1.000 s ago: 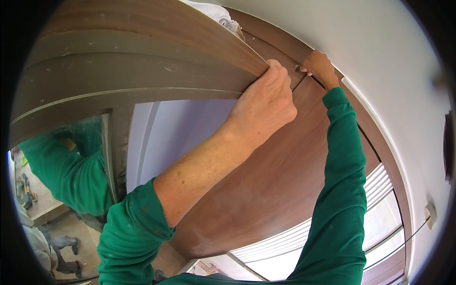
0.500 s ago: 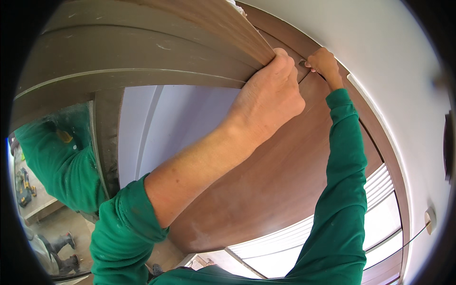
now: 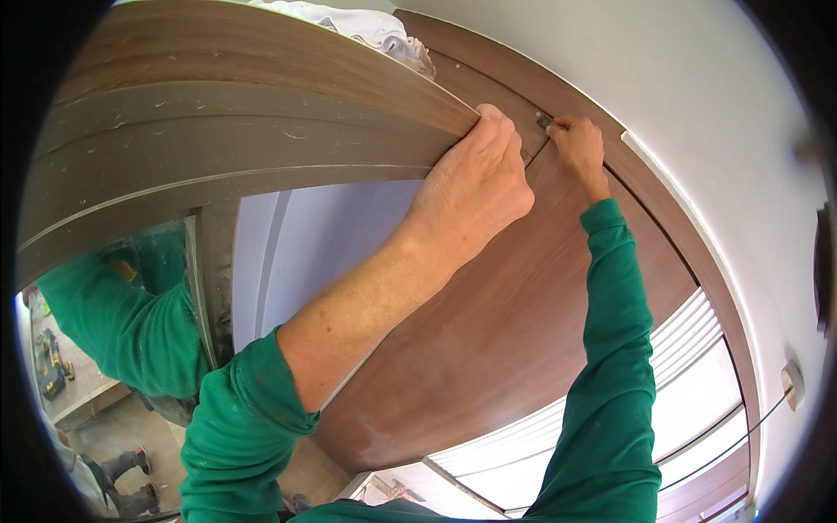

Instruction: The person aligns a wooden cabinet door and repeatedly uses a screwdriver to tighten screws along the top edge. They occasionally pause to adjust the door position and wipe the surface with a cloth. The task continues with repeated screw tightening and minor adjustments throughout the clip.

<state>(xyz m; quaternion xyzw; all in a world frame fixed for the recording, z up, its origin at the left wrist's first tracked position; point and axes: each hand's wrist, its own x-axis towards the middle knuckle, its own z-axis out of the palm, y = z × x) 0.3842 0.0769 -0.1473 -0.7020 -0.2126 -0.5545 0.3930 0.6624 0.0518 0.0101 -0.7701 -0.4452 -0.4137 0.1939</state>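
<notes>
My left hand [image 3: 479, 179] is closed over the edge of a brown wood panel [image 3: 261, 131], thumb and fingers wrapped round its corner. Past it, my right hand [image 3: 580, 150] reaches up to the wooden frame by the wall. Its fingers are pinched beside a small dark metal plate [image 3: 543, 121], which sits on the wood near a seam. What lies between those fingertips is hidden. Below both arms spreads a large brown wood panel [image 3: 488, 322].
A mirror pane [image 3: 161, 261] at left reflects a green sleeve; a cordless drill [image 3: 54, 366] and someone's legs [image 3: 131, 479] show beside and below it. White cloth [image 3: 357, 28] lies behind the panel's top. A white wall [image 3: 697, 96] curves along the right, with a cord [image 3: 741, 449] lower down.
The view has shifted, so more of the left panel's top and the white cloth show. My right hand sits slightly lower, still by the metal plate. My left hand keeps its grip.
</notes>
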